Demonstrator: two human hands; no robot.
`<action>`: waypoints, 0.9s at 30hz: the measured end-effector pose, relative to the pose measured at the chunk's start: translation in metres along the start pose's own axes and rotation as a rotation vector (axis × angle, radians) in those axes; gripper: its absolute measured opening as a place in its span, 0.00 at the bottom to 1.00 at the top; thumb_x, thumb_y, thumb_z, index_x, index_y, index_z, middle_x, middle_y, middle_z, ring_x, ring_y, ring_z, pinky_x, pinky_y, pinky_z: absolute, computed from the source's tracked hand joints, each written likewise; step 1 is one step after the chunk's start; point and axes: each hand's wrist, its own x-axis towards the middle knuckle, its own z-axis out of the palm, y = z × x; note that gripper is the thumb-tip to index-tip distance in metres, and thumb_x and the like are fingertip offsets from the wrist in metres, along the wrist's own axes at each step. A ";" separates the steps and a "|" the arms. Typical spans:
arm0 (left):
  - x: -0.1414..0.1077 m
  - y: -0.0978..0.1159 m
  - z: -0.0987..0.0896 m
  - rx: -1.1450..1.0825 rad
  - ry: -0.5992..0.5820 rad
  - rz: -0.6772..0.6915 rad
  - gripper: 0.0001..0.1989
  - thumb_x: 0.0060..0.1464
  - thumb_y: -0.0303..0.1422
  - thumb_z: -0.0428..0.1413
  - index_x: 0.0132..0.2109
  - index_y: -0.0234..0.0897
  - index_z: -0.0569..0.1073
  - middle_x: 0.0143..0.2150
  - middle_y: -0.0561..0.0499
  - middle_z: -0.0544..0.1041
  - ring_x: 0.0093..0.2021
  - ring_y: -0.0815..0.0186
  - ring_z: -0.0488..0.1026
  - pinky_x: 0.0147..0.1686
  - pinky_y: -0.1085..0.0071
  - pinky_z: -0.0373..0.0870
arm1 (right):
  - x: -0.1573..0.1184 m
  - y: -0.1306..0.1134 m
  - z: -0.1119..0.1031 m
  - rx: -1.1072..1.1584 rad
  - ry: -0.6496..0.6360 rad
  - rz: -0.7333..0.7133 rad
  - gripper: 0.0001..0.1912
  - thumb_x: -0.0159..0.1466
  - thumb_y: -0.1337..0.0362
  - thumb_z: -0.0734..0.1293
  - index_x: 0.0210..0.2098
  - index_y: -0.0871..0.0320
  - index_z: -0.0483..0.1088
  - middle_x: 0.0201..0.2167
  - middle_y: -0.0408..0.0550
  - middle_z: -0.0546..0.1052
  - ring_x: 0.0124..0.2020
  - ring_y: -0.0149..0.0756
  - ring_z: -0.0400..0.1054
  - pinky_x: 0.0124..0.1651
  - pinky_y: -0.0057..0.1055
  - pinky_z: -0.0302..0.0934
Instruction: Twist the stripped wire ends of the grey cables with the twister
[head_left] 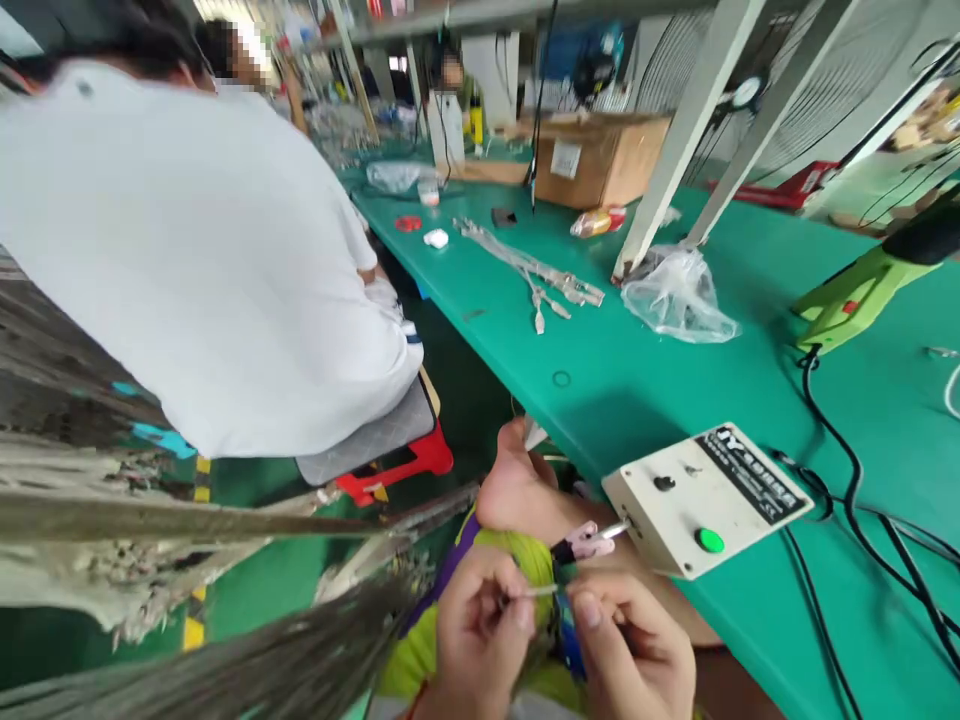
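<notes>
My left hand [484, 630] is closed in a pinch on a thin pale wire-like piece [540, 591], which points right toward my other hand. Thumb and fingers of my right hand [630, 640] are pressed together at the far end of that piece; what lies between them is too small to make out. Just above the hands, a pink clip-like part [590, 541] with a metal tip reaches to the side of a white control box [705, 500]. The box has a black knob and a green button [709, 540], and sits at the edge of the green table [495, 340].
Bundled clear cables [532, 265], a plastic bag [679, 295] and a green heat gun [862, 295] lie on the table. Behind them stands a cardboard box [600, 160]. At left, a person in a white shirt [217, 270] sits close by. Grey cable bundles [300, 640] hang at lower left.
</notes>
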 end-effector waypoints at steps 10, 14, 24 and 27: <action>0.008 -0.008 -0.003 0.035 0.039 0.085 0.13 0.77 0.41 0.68 0.44 0.39 0.78 0.31 0.57 0.73 0.25 0.73 0.67 0.26 0.78 0.68 | 0.023 0.014 -0.009 0.265 -0.053 0.143 0.27 0.83 0.46 0.70 0.33 0.52 0.89 0.21 0.45 0.79 0.25 0.38 0.74 0.35 0.34 0.71; 0.008 -0.008 -0.002 0.058 0.021 0.078 0.13 0.78 0.41 0.68 0.44 0.39 0.77 0.32 0.56 0.74 0.25 0.73 0.68 0.26 0.78 0.69 | 0.029 0.020 -0.007 0.345 -0.128 0.286 0.25 0.79 0.38 0.73 0.41 0.51 0.88 0.29 0.45 0.82 0.28 0.40 0.75 0.34 0.37 0.71; 0.011 -0.005 0.014 0.070 0.003 0.073 0.14 0.77 0.42 0.68 0.44 0.40 0.77 0.32 0.55 0.76 0.27 0.72 0.70 0.27 0.78 0.72 | 0.036 0.014 -0.006 0.256 -0.187 0.283 0.22 0.80 0.38 0.72 0.49 0.49 0.86 0.13 0.34 0.61 0.19 0.37 0.52 0.29 0.36 0.63; 0.014 -0.004 0.019 0.028 -0.001 0.064 0.14 0.78 0.43 0.67 0.45 0.41 0.76 0.31 0.56 0.75 0.26 0.72 0.69 0.26 0.79 0.70 | 0.035 0.015 -0.005 0.271 -0.156 0.283 0.21 0.80 0.40 0.74 0.50 0.50 0.87 0.13 0.33 0.59 0.19 0.36 0.53 0.30 0.35 0.64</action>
